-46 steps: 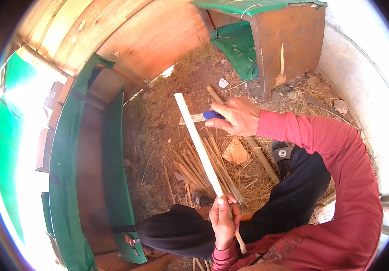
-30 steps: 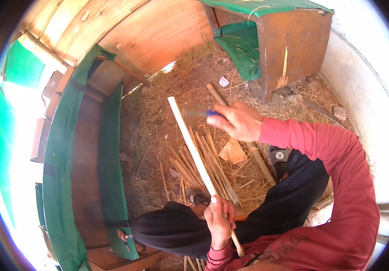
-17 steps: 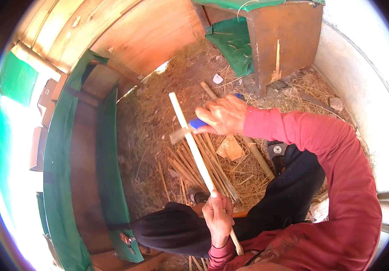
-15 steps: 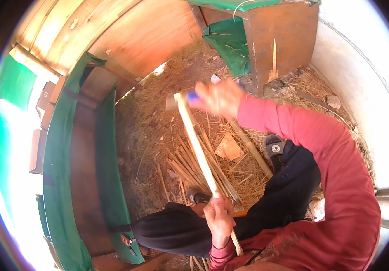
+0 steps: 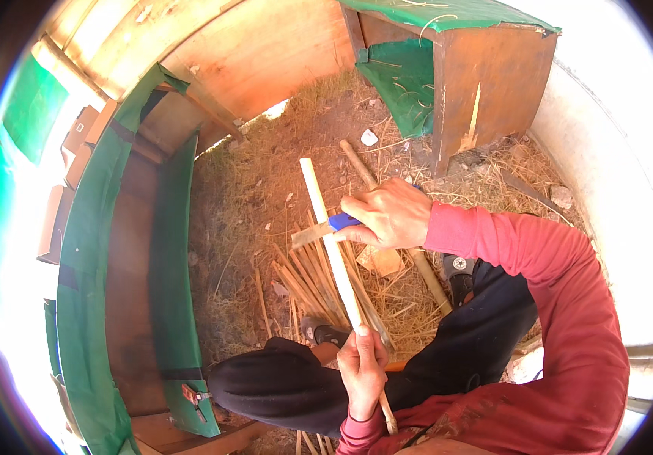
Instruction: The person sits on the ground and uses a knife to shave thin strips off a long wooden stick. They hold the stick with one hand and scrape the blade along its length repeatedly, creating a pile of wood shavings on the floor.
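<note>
A long pale strip of split bamboo or wood (image 5: 340,274) slants away from my lap toward the far side. My left hand (image 5: 363,365) is closed round its lower part, thumb on top, and the strip's near end shows below the fist. My right hand (image 5: 389,214) grips a blue-handled knife (image 5: 310,234) with a wide flat blade. That blade crosses the strip partway up, its tip pointing left; whether it cuts in, I cannot tell. Beneath the strip, a bundle of thin split sticks (image 5: 307,283) lies on the ground by my left shoe (image 5: 321,331).
A round pole (image 5: 431,283) lies beyond the bundle, beside a flat tan piece (image 5: 381,262). Straw and stones litter the dirt floor. Left stands a long green-covered wooden frame (image 5: 138,250) with a red tool (image 5: 196,396) on it; a wooden stand (image 5: 497,87) is far right.
My right hand has brought the knife from near the strip's far end down toward me, along the strip. My left hand keeps its grip. The whole view has shifted slightly.
</note>
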`<state>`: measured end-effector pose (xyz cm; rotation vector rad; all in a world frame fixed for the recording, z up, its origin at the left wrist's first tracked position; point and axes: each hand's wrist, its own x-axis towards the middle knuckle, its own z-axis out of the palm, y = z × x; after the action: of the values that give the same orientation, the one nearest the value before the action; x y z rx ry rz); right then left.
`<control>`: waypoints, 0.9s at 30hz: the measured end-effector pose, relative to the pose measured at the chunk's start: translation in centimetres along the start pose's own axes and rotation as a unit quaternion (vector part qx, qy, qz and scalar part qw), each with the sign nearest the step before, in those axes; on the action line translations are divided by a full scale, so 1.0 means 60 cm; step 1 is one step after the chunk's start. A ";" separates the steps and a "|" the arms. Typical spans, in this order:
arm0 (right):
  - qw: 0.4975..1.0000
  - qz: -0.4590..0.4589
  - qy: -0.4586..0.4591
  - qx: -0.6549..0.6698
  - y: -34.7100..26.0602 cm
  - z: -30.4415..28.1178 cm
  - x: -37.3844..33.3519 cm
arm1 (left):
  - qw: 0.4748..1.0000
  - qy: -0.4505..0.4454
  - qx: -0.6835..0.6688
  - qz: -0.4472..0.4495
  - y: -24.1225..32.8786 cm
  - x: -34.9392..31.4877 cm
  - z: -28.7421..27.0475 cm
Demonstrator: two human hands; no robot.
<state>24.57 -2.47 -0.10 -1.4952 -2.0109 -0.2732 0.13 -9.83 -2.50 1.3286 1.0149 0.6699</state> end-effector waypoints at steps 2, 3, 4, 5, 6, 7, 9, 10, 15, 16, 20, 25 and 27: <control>0.999 -0.011 -0.004 -0.031 0.002 0.008 -0.004 | 0.999 0.020 0.025 0.028 -0.010 -0.004 0.004; 0.999 -0.031 0.001 -0.041 0.014 0.016 -0.004 | 0.998 0.027 0.043 0.032 -0.005 -0.008 0.008; 0.998 -0.034 -0.007 -0.053 0.022 0.019 -0.001 | 0.997 0.033 0.061 0.036 -0.002 -0.010 0.009; 0.997 -0.035 -0.017 -0.067 0.031 0.022 0.000 | 0.992 0.036 0.106 0.060 -0.009 -0.004 0.004; 0.996 -0.038 -0.025 -0.078 0.039 0.026 0.003 | 0.991 0.042 0.115 0.057 -0.009 -0.002 0.000; 0.996 -0.029 -0.032 -0.082 0.048 0.037 0.009 | 0.990 0.049 0.123 0.054 -0.007 0.001 -0.005; 0.987 0.101 -0.051 -0.117 0.062 0.023 0.037 | 0.995 0.067 0.073 0.013 0.003 0.003 0.003; 0.976 0.164 -0.060 -0.131 0.066 0.024 0.053 | 0.993 0.048 0.105 0.021 0.000 -0.008 -0.006; 0.914 0.338 0.084 -0.210 0.219 -0.051 0.036 | 0.996 0.040 0.069 0.039 -0.070 -0.019 -0.022; 0.919 0.329 0.077 -0.201 0.196 -0.039 0.017 | 0.997 0.040 0.040 0.047 -0.060 -0.004 -0.021; 0.993 0.092 0.065 -0.034 0.078 -0.001 0.040 | 0.999 0.021 -0.043 -0.020 -0.014 0.010 -0.025; 0.996 -0.002 -0.024 0.084 0.006 0.005 0.008 | 0.996 -0.020 -0.088 -0.023 -0.014 0.007 -0.023; 0.997 0.001 -0.024 0.071 0.016 0.011 0.005 | 0.994 -0.039 -0.102 -0.019 -0.015 0.005 -0.021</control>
<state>25.20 -1.60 -0.62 -1.4273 -2.0215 -0.0914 -0.99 -9.16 -3.39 1.1445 0.8823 0.6692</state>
